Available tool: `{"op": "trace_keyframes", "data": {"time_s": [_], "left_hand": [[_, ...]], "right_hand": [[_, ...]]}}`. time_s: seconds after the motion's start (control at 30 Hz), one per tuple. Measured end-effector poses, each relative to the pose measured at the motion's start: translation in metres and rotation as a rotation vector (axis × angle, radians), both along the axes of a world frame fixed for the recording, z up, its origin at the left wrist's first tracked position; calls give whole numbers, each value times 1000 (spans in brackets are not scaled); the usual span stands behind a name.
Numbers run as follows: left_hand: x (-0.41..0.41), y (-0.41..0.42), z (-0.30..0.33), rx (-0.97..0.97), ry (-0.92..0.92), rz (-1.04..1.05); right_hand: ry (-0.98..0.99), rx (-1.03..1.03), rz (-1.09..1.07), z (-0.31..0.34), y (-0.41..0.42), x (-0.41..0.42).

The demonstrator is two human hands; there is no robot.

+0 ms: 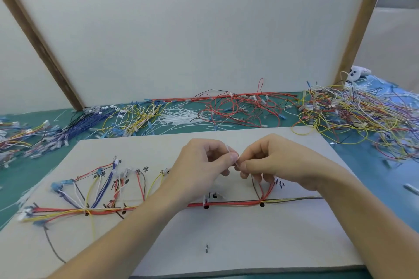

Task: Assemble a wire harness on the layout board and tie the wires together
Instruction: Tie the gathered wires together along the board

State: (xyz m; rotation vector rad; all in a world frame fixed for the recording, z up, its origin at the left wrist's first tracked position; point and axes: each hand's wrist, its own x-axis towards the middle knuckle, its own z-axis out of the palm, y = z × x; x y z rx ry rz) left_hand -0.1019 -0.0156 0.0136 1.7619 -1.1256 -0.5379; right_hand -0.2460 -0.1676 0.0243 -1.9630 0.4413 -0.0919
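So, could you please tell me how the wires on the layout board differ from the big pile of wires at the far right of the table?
The wires on the layout board run together along one line as a trunk, with branches fanning up to handwritten labels; the pile of wires is a loose tangle with no order. The board wires lie on pale board, the pile on the green table mat. Both mix red, yellow and dark strands.

Two hands, the left hand (205, 161) and right hand (272, 158), are over one layout board (249, 233). One wire harness (90, 210) lies on it. Three black dots (262, 205) mark the trunk line. One pile of white cable ties (179, 116) lies behind; loose wires are too many to count.
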Motion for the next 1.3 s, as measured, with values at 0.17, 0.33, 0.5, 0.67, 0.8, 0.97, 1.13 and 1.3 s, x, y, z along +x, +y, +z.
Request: {"op": "trace_keyframes", "data": {"time_s": [0.17,0.33,0.5,0.67,0.8,0.97,1.13,1.3], "left_hand": [[2,-4,4,107,-26,-25],[-7,-13,9,170,-28,-146],[-11,-17,7,157,-8,-152],[-11,-17,4,122,3,-115],[-13,-16,2,121,-31,-82],[-15,-14,1,100,-89,-59],[-17,-12,-1,86,-112,-53],[-14,-11,-3,54,10,-75]], "right_hand": [[-221,74,-165,1,-6,1],[-213,22,-48,2,-6,-2],[-259,105,-146,4,-13,-4],[-290,104,-119,1,-11,-2],[-342,160,-152,1,-12,-1],[-403,154,-127,1,-12,-1],[-409,133,-141,0,-12,-1],[-406,198,-169,-1,-16,-1]]}}
